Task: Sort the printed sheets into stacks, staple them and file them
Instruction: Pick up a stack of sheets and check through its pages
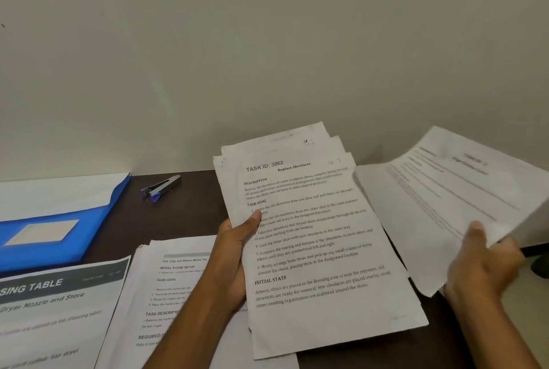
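My left hand (234, 252) grips a stack (320, 249) of printed sheets, thumb on the top page headed "Replace Shoelaces". My right hand (481, 267) holds a blurred sheet (451, 196) off to the right. On the dark table (184, 214) lie a stapler (162, 187), a blue folder (59, 220) and two more piles (166, 294).

Soft, even indoor light, faint shadows; right hand (484, 267) and its sheet (463, 190) motion-blurred; wide-angle bending at edges.

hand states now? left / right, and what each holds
Left hand: grips the stack of sheets, thumb over its top page.
Right hand: pinches a blurred loose sheet, lifted off the table.
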Motion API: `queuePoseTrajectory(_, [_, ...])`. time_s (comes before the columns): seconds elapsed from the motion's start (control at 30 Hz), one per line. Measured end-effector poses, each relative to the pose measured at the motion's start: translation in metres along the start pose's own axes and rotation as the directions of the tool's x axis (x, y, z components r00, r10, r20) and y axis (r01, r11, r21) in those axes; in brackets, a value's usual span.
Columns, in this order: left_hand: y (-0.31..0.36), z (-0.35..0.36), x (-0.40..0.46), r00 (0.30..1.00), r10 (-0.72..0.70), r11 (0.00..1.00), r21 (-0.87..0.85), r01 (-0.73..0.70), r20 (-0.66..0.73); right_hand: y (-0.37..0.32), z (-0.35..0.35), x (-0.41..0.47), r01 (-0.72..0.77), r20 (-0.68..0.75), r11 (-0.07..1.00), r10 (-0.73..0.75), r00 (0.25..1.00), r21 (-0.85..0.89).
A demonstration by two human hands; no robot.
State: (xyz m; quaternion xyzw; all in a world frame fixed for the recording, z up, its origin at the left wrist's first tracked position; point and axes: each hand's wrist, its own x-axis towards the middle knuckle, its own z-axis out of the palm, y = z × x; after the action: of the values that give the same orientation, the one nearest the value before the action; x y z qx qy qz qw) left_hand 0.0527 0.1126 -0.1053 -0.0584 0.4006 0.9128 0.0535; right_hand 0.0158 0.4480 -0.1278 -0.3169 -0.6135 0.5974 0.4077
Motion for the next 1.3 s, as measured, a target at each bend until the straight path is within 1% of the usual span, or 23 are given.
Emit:
queuePoseTrajectory(0.07, [0.002,0.001,-0.002,0.999,-0.011,0.999,-0.046,0.013,0.034,0.003,-0.005,0.005,-0.052,-0.058,0.999,0.051,0.997,-0.016])
queuePoseTrajectory(0.13, [0.004,0.001,-0.003,0.998,-0.022,0.997,-0.079,0.027,0.064,0.002,-0.004,0.003,-0.044,-0.025,0.998,0.043,0.999,-0.045])
queuePoseTrajectory(0.2, [0.004,0.002,-0.004,0.996,-0.030,0.995,-0.087,0.038,0.085,-0.005,0.000,-0.005,0.033,0.090,0.998,-0.029,0.996,-0.047])
queuePoseTrajectory(0.27, [0.003,0.002,-0.004,0.995,-0.029,0.998,-0.060,0.035,0.094,-0.012,0.004,-0.014,0.063,0.235,0.998,-0.066,0.970,0.017])
queuePoseTrajectory(0.33, [0.002,0.002,-0.003,0.996,-0.025,0.999,-0.020,0.027,0.087,-0.018,0.008,-0.020,-0.002,0.378,0.995,-0.036,0.925,0.099])
queuePoseTrajectory(0.43, [0.000,0.003,-0.003,0.993,-0.023,0.999,0.052,0.017,0.112,-0.025,0.010,-0.030,-0.113,0.542,0.978,-0.002,0.841,0.178])
queuePoseTrajectory(0.57, [-0.002,0.004,-0.004,0.989,-0.041,0.992,0.123,0.023,0.145,-0.036,0.008,-0.044,-0.144,0.699,0.974,-0.020,0.715,0.176])
queuePoseTrajectory(0.63, [-0.004,0.005,-0.003,0.988,-0.052,0.989,0.146,0.031,0.144,-0.041,0.007,-0.050,-0.143,0.752,0.977,-0.024,0.659,0.156])
queuePoseTrajectory(0.7, [-0.005,0.006,-0.004,0.989,-0.050,0.984,0.176,0.025,0.141,-0.045,0.006,-0.056,-0.120,0.785,0.985,-0.026,0.619,0.127])
queuePoseTrajectory(0.77, [-0.005,0.008,-0.005,0.990,-0.047,0.979,0.204,0.019,0.133,-0.047,0.006,-0.061,-0.100,0.804,0.990,-0.018,0.595,0.096])
queuePoseTrajectory(0.9, [-0.007,0.011,-0.006,0.991,-0.032,0.968,0.251,-0.001,0.129,-0.049,0.007,-0.066,-0.111,0.846,0.991,-0.005,0.533,0.076])
queuePoseTrajectory(1.03, [-0.008,0.011,-0.005,0.995,0.013,0.966,0.254,-0.038,0.096,-0.050,0.007,-0.073,-0.101,0.845,0.993,0.007,0.535,0.056])
queuePoseTrajectory(1.1, [-0.008,0.010,-0.004,0.996,0.034,0.972,0.231,-0.052,0.079,-0.049,0.008,-0.074,-0.095,0.866,0.993,-0.014,0.500,0.070])
queuePoseTrajectory(1.17, [-0.008,0.009,-0.003,0.997,0.062,0.977,0.204,-0.069,0.043,-0.047,0.008,-0.073,-0.039,0.873,0.994,-0.072,0.483,0.103])
queuePoseTrajectory(1.23, [-0.006,0.007,-0.001,0.996,0.087,0.979,0.183,-0.086,0.002,-0.046,0.008,-0.072,0.036,0.862,0.992,-0.122,0.492,0.120])
queuePoseTrajectory(1.3, [-0.005,0.005,-0.001,0.996,0.090,0.982,0.169,-0.086,-0.015,-0.042,0.009,-0.070,0.065,0.851,0.990,-0.141,0.505,0.126])
